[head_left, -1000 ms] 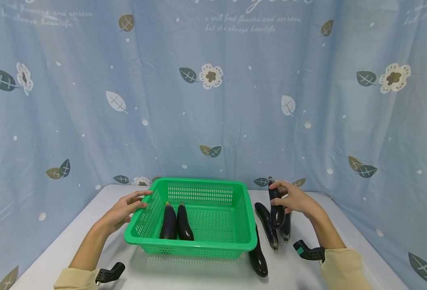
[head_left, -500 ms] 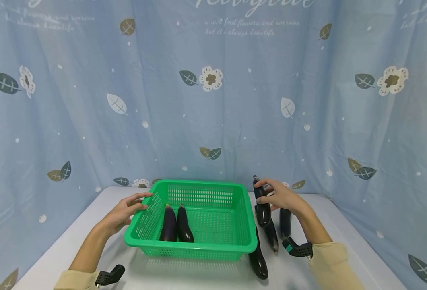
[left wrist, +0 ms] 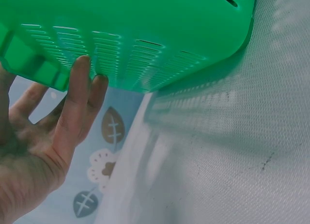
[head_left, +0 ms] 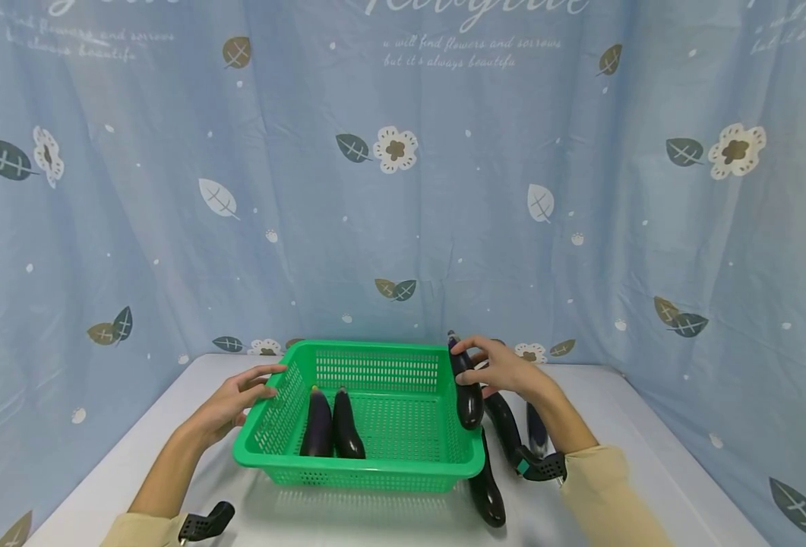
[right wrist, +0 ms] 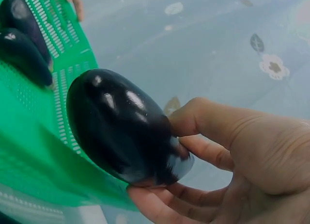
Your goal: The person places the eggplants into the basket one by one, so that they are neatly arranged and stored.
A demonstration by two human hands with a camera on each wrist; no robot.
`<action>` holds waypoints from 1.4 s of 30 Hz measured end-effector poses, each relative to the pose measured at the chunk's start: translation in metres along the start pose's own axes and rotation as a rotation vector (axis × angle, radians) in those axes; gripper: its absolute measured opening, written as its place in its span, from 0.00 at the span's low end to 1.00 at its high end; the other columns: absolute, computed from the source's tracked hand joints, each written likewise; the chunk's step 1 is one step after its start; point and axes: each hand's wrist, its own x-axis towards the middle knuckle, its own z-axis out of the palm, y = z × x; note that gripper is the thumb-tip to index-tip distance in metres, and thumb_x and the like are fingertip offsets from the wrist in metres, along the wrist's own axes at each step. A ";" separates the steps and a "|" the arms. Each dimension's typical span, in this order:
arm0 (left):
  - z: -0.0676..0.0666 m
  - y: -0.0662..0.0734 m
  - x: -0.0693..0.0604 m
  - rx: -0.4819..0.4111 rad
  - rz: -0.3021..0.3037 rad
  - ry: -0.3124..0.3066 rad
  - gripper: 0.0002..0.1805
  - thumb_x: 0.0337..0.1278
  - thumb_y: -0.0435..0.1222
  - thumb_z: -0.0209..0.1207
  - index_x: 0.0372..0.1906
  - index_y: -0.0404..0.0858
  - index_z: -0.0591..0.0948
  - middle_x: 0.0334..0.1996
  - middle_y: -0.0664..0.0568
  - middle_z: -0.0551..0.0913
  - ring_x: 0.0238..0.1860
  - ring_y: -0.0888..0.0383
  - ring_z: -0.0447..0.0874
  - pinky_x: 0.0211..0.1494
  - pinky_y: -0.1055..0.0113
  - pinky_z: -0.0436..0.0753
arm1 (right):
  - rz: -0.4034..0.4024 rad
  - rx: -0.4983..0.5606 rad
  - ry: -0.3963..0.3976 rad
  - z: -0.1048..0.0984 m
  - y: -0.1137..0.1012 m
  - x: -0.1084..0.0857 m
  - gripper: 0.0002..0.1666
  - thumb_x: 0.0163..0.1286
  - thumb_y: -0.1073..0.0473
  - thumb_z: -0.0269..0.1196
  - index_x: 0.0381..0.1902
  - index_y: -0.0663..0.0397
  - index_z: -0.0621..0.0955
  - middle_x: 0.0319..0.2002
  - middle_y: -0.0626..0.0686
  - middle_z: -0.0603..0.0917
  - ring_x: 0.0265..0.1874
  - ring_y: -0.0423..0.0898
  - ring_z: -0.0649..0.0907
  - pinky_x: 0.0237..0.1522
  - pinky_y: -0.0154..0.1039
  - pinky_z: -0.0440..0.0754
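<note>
A green plastic basket (head_left: 375, 460) stands on the white table, with two eggplants (head_left: 317, 425) lying side by side in its left half. At the basket's left rim, my left hand (head_left: 228, 399) holds on, some fingers over the edge; in the left wrist view, other fingertips (left wrist: 81, 64) touch the slotted outer wall. My right hand (head_left: 501, 370) pinches a dark glossy eggplant (head_left: 469, 403) between thumb and fingers. This eggplant hangs nearly upright over the basket's right rim, stem end up. Its rounded end fills the middle of the right wrist view.
Right of the basket lie more eggplants: one at the front right corner (head_left: 488, 494), one below the right wrist (head_left: 503, 422), one partly behind the forearm (head_left: 535, 429). A blue patterned curtain (head_left: 403, 228) hangs behind the table (head_left: 348, 524).
My right hand has carried its eggplant leftward, from above the other eggplants to the basket's right rim. My left hand and the basket have stayed in place.
</note>
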 end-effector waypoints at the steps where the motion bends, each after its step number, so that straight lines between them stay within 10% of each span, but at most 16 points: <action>1: 0.000 0.000 0.000 0.002 0.000 0.000 0.33 0.68 0.45 0.57 0.75 0.47 0.62 0.78 0.41 0.48 0.76 0.35 0.49 0.43 0.58 0.70 | -0.003 0.004 -0.008 0.002 -0.001 0.002 0.31 0.66 0.54 0.67 0.65 0.50 0.71 0.58 0.66 0.75 0.40 0.49 0.85 0.38 0.47 0.85; 17: 0.000 0.003 0.000 0.024 -0.008 0.004 0.33 0.67 0.46 0.57 0.74 0.48 0.63 0.79 0.42 0.47 0.77 0.35 0.48 0.59 0.41 0.72 | 0.020 0.058 -0.066 0.037 -0.017 0.030 0.29 0.64 0.57 0.68 0.62 0.47 0.74 0.59 0.63 0.74 0.45 0.50 0.83 0.37 0.49 0.86; 30: -0.001 0.002 0.002 0.001 -0.003 0.002 0.33 0.67 0.45 0.58 0.74 0.48 0.63 0.78 0.41 0.48 0.76 0.34 0.48 0.43 0.57 0.71 | 0.029 0.130 -0.182 0.059 -0.033 0.055 0.29 0.63 0.59 0.69 0.62 0.45 0.75 0.55 0.61 0.78 0.40 0.50 0.86 0.41 0.54 0.85; 42: -0.001 -0.001 0.002 0.018 -0.008 0.010 0.33 0.68 0.46 0.57 0.74 0.49 0.63 0.78 0.41 0.50 0.76 0.33 0.51 0.58 0.34 0.70 | 0.063 0.239 -0.258 0.080 -0.035 0.074 0.29 0.64 0.61 0.68 0.62 0.47 0.75 0.53 0.60 0.79 0.43 0.51 0.86 0.40 0.51 0.86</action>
